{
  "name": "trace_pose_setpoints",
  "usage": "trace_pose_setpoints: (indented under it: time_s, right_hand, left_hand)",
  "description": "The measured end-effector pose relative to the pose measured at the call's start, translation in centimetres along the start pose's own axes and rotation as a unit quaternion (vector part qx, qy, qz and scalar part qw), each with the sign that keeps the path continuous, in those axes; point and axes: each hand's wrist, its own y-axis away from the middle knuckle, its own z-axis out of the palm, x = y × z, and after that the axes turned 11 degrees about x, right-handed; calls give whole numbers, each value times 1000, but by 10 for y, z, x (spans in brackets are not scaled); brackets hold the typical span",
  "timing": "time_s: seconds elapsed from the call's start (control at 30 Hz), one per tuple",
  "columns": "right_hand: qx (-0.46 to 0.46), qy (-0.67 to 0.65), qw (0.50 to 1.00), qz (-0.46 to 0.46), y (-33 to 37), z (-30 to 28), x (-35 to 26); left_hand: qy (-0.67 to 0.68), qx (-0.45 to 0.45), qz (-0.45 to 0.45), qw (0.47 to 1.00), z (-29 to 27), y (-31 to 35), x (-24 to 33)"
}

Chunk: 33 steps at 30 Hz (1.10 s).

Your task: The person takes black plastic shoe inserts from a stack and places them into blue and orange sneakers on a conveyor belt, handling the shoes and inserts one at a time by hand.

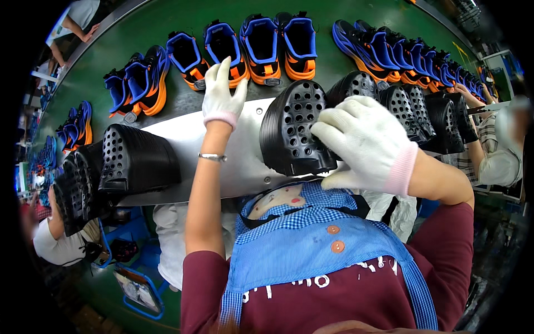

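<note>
My left hand (pixel 223 96), in a white knit glove, reaches up to the heel of a black, blue and orange sneaker (pixel 222 47). Its fingers are spread, and the fingertips overlap the orange heel; I cannot tell whether they touch. My right hand (pixel 370 145), gloved the same way, lies over the right edge of a black block with a perforated face (pixel 297 125). Its thumb stands apart from its bent fingers, and nothing shows held in it. Other sneakers stand left (pixel 184 55) and right (pixel 261 47) of the one by my left hand.
Perforated black blocks line the silver metal strip (pixel 245 131) left (pixel 133 161) and right (pixel 406 111). More sneakers stand on the green table at left (pixel 147 78) and far right (pixel 389 50). Other people work at both sides. A blue-framed stool (pixel 139 286) sits lower left.
</note>
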Motion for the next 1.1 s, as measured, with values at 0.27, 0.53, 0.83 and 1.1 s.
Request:
trace_pose_setpoints:
  time_s: [0.27, 0.53, 0.83, 1.1]
  right_hand:
    - [-6, -25, 1000, 7, 8, 5, 0]
    - [28, -93, 995, 28, 9, -51, -1]
    - [58, -115, 992, -12, 7, -46, 10]
    - [119, -65, 991, -4, 10, -68, 18]
  left_hand:
    - [104, -58, -87, 989, -32, 27, 33]
    - [391, -111, -238, 882, -69, 12, 80]
    - [471, -165, -258, 827, -61, 16, 91]
    - [546, -151, -222, 793, -81, 1, 118]
